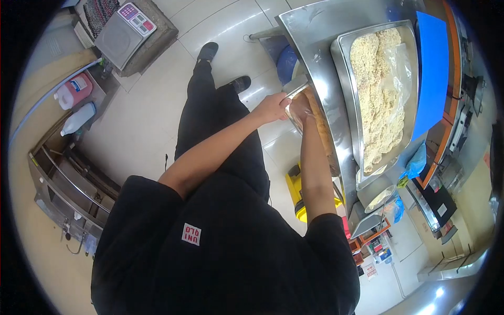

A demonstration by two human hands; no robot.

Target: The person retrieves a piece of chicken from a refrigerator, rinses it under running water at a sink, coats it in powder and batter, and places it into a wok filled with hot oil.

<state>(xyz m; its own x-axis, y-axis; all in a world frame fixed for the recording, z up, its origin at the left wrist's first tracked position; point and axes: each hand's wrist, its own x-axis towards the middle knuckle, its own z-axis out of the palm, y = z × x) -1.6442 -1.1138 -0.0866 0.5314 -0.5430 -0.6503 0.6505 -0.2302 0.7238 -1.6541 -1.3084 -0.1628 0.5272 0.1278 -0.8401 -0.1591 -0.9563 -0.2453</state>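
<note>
My left hand (272, 108) is closed on the rim of a shiny metal container (297, 89), held beside the steel table's edge. My right hand (301, 109) reaches into this container; it looks shiny, perhaps in a clear glove, and its fingers are hard to make out. Alongside it, just under the table edge, runs a long tan-brown item (320, 123) whose kind I cannot tell. On the table, close to both hands, stands a deep steel tray (358, 118) full of pale yellow crumbly material (380, 94), with a clear plastic bag (401, 79) lying on top.
The steel table (333, 105) stands to my right, with a blue board (433, 73) past the tray. A yellow bucket-like item (296, 191) is on the floor beneath. Left are a digital scale (122, 39), a pink jug (76, 90) and a white bottle (79, 118).
</note>
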